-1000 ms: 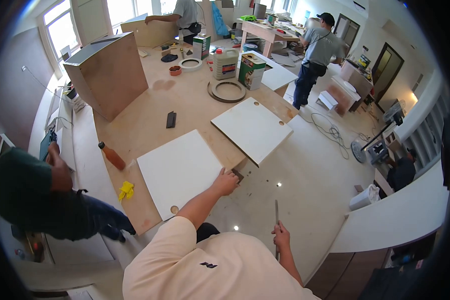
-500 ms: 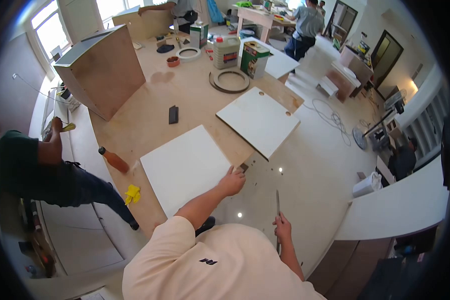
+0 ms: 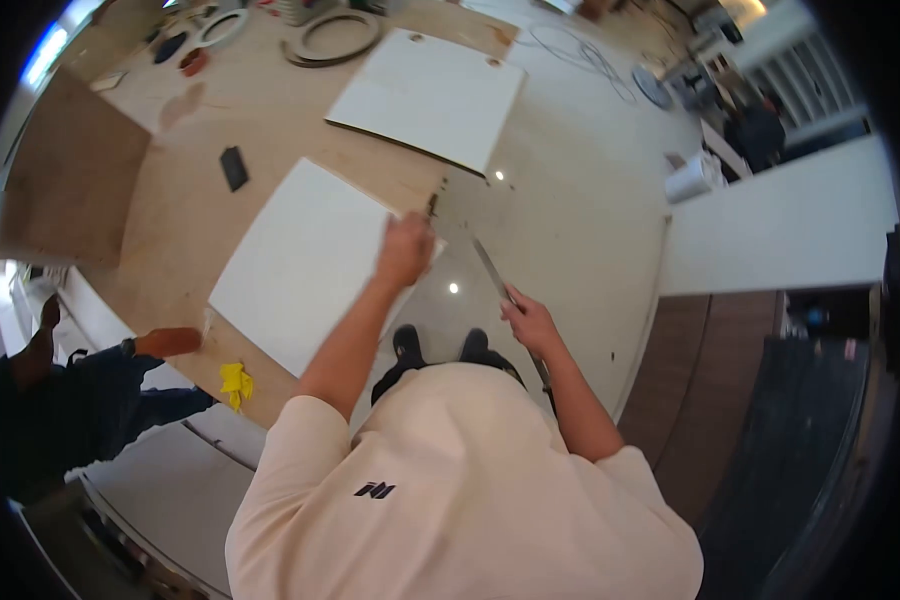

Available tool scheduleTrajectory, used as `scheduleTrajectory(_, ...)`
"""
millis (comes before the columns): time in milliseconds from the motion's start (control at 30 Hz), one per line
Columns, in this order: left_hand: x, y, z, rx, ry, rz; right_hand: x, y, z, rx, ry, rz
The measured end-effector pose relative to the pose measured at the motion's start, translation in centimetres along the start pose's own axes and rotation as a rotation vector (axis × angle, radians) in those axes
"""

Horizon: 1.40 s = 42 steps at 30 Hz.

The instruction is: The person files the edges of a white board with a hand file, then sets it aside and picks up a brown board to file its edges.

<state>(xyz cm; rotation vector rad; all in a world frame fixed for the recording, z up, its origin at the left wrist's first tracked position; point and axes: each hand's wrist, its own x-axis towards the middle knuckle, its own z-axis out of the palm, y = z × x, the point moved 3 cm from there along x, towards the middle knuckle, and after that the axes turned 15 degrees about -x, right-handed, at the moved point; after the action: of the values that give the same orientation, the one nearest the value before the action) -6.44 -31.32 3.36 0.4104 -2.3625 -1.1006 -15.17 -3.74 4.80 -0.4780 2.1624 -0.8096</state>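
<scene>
Two white boards lie flat on the wooden workbench point(image 3: 185, 190), the nearer board point(image 3: 300, 265) jutting over its edge and the farther board point(image 3: 425, 95) beyond it. An orange bottle point(image 3: 170, 342) lies by the bench edge, its contents impossible to tell. The left hand point(image 3: 405, 250) is curled over the nearer board's corner, and the right hand point(image 3: 530, 322) is wrapped around a long thin metal tool point(image 3: 492, 270) just beside that corner.
</scene>
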Motion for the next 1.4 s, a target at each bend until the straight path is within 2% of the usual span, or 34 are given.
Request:
scheduleTrajectory(67,0.6,-1.6,-0.9,0.206,-0.033,0.072,0.2,-0.3,0.6,-0.019,-0.003,-0.036)
scheduleTrajectory(167,2.4,-1.1,-2.2,0.24,-0.305,-0.071,0.5,-1.1,1.0,-0.021,-0.022,-0.04)
scheduleTrajectory(267,2.3,-0.1,-2.3,0.222,-0.374,-0.084,0.1,-1.9,1.0,0.0,-0.067,-0.051)
scheduleTrajectory(467,1.9,0.1,-1.1,0.216,-0.275,-0.111,0.5,0.1,0.8,-0.057,-0.137,-0.102)
scheduleTrajectory(567,0.9,0.7,-1.0,0.253,-0.363,-0.112,-0.1,-0.1,0.4,-0.051,-0.148,-0.116)
scheduleTrajectory(667,-0.9,-0.9,-1.2,0.342,-0.146,-0.109,-0.2,0.0,0.4,-0.02,-0.169,-0.152)
scheduleTrajectory(767,-2.9,-2.9,-2.8,0.61,0.101,-0.489,0.6,0.2,1.5,-0.029,-0.126,-0.24)
scheduleTrajectory(900,-3.4,-2.4,-3.7,0.604,0.031,-0.587,1.6,-0.5,2.5,-0.092,-0.138,-0.22)
scheduleTrajectory(1067,-3.8,-2.1,-3.1,0.666,0.01,-0.538,4.0,-2.3,2.0,-0.301,-0.185,-0.189)
scheduleTrajectory(1133,-3.4,-2.8,-3.3,0.704,0.051,-0.49,4.5,-3.1,1.1,-0.328,-0.152,-0.247)
scheduleTrajectory(1200,-3.4,-2.8,-3.5,0.693,0.028,-0.541,3.9,-2.0,0.9,-0.278,-0.051,-0.341)
scheduleTrajectory(1300,-3.5,-2.1,-3.7,0.635,0.052,-0.549,1.9,-2.0,-0.2,-0.237,-0.101,-0.222)
scheduleTrajectory(1400,-3.1,-1.3,-4.2,0.584,0.018,-0.59,1.7,-0.8,0.1,-0.24,-0.047,-0.317)
